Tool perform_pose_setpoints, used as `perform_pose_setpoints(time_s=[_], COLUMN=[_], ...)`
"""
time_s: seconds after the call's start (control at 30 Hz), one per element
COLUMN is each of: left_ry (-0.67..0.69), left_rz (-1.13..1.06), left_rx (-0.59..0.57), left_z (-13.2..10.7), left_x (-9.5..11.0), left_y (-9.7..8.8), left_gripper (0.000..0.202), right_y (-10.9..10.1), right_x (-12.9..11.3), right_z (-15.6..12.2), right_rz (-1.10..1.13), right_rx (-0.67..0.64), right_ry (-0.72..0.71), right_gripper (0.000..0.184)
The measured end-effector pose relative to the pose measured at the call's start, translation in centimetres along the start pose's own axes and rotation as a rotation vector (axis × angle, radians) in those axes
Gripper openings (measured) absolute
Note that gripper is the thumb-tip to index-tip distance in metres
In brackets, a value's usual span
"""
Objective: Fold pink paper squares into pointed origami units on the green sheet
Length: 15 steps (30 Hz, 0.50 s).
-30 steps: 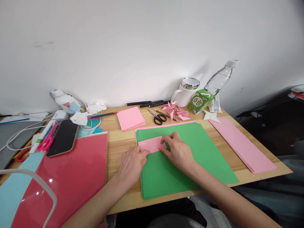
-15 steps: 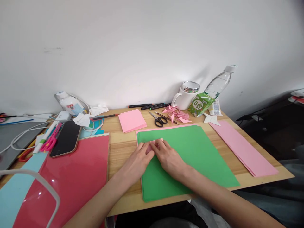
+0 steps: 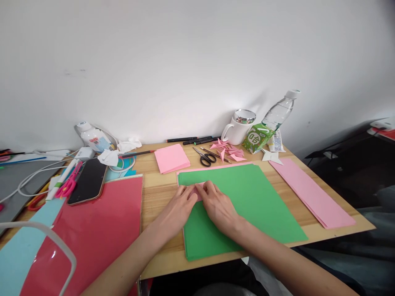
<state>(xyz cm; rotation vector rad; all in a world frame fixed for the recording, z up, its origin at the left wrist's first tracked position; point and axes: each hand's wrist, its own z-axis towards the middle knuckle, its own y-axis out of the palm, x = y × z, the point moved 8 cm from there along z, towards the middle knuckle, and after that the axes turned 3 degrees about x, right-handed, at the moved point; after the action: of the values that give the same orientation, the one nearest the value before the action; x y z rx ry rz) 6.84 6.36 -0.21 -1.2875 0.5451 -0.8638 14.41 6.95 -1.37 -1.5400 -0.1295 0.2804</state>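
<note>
Left of the green sheet point(image 3: 262, 201) we have the red sheet point(image 3: 101, 230) and the phone point(image 3: 88, 181), both well apart from our hands. A strip of bare desk point(image 3: 157, 193) lies between them and the sheet.

At the sheet's far left corner, our left hand point(image 3: 180, 205) lies flat with its fingers stretched. It presses down on the pink piece point(image 3: 199, 189) and is not clenched around it. Our right hand point(image 3: 220, 205) meets it from the other side, fingertips on the same piece, also spread and pressing. We judge that the two hands pin the piece so it cannot slide on the smooth sheet. We cannot tell whether any fingertip pinches an edge.

Behind the sheet, the pad point(image 3: 171, 158) and scissors point(image 3: 205, 157) sit just beyond its far edge, near our fingertips. The middle and right of the sheet are bare, which gives room to move. Right of the sheet, the strips point(image 3: 308, 191) run along the desk's edge, well apart from our hands.
</note>
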Motion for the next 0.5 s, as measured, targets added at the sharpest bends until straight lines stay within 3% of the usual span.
perform_pose_setpoints(time_s=[0.5], left_ry=[-0.012], left_rz=[-0.004], left_rx=[-0.027], left_z=[-0.2], left_x=[0.1], left_y=[0.1], left_gripper=[0.041], right_y=[-0.3], right_x=[2.9], right_z=[-0.6], right_rz=[-0.105], right_rx=[-0.043], right_ry=[0.16], right_gripper=[0.038])
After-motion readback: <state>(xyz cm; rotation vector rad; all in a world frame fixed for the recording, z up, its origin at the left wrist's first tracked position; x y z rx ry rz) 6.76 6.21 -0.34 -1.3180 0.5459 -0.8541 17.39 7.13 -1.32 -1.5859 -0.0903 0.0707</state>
